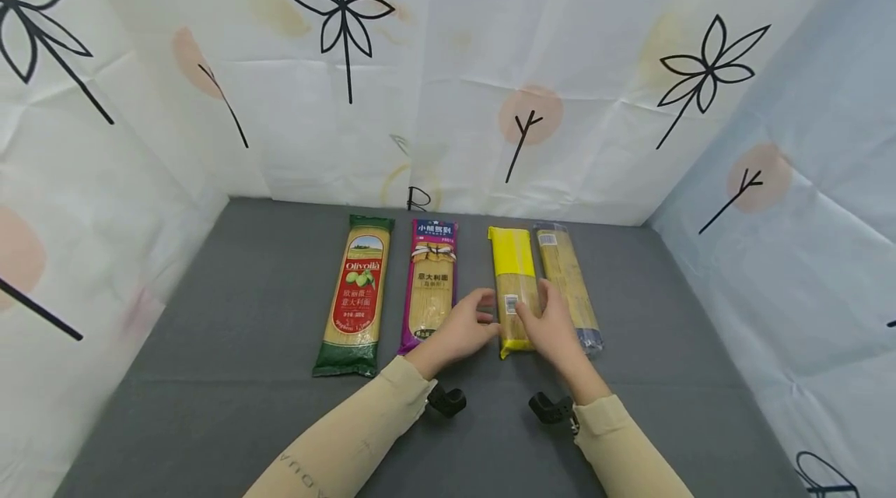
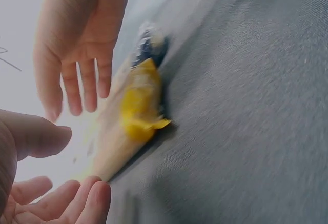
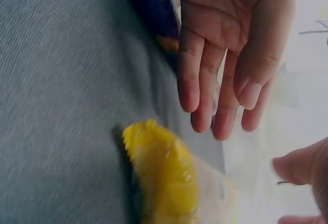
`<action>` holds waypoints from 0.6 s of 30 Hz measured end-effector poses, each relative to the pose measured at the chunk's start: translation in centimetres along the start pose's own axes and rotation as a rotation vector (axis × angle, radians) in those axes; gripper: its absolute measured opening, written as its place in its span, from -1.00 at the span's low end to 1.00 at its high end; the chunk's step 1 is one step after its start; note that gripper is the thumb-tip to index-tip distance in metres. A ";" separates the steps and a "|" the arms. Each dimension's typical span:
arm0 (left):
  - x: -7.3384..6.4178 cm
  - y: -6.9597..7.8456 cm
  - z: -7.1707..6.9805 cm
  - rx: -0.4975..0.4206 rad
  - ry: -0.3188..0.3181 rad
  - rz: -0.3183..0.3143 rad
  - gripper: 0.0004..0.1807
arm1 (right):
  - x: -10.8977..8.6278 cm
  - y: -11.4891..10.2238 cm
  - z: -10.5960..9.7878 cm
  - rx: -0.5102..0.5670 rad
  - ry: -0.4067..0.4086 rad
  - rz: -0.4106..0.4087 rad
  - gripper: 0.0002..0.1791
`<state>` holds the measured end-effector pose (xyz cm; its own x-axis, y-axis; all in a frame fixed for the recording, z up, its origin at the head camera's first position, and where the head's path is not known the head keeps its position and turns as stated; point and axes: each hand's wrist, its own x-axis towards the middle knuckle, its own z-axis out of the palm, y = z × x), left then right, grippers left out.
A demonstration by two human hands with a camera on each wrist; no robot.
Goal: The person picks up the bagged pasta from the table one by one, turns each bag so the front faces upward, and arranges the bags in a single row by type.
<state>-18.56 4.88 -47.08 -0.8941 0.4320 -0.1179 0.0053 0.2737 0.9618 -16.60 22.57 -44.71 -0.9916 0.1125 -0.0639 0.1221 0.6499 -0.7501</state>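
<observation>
From high on the head, the table (image 1: 231,412) is seen, forward and down. By both wrist views, close and tipped sideways, the left hand (image 1: 465,325), right hand (image 1: 551,328) and yellow pack (image 1: 516,284) are shared.

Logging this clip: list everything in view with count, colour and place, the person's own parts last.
Olivoilà spaghetti pack: 1, red label, green ends, far left of the row
purple spaghetti pack: 1, purple with dark blue top, second from left
yellow-ended noodle pack: 1, yellow and straw, third
blue-ended noodle pack: 1, straw and blue, far right
tabletop: 1, grey, under the packs
printed backdrop: panel count unclear, mainly white, behind and both sides
wrist devices: 2, black, by the cuffs
sleeves: 2, beige, forearms
left hand: 1, bare, left of the yellow-ended noodle pack
right hand: 1, bare, over its right edge
</observation>
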 end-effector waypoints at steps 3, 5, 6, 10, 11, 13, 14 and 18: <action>-0.4 0.4 -1.1 -0.015 0.028 0.004 -0.27 | -0.2 -0.9 0.1 0.102 0.009 -0.056 -0.24; -0.7 0.5 -2.0 -0.007 0.044 0.005 -0.25 | -0.3 -1.6 0.2 0.172 0.005 -0.084 -0.25; -0.9 0.6 -2.4 0.003 0.056 0.006 -0.24 | -0.3 -1.8 0.3 0.202 -0.003 -0.095 -0.24; -1.5 0.4 -4.1 0.043 0.103 0.024 -0.24 | -0.4 -2.6 0.8 0.249 -0.037 -0.111 -0.19; -1.6 0.3 -4.5 0.053 0.120 0.028 -0.23 | -0.4 -2.7 0.9 0.254 -0.049 -0.117 -0.17; -1.8 0.2 -5.4 0.080 0.157 0.040 -0.22 | -0.4 -3.0 1.2 0.250 -0.058 -0.120 -0.16; -2.0 0.2 -5.9 0.098 0.177 0.040 -0.22 | -0.4 -3.1 1.4 0.249 -0.062 -0.121 -0.15; -2.3 -0.4 -7.5 0.176 0.257 0.059 -0.23 | -0.4 -3.5 2.2 0.234 -0.069 -0.111 -0.15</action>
<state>-19.83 -2.65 -45.33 -0.9736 0.2268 0.0247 0.1182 0.4089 0.9049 -16.69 18.55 -43.50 -0.9999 -0.0066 -0.0114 0.0071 0.4632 -0.8862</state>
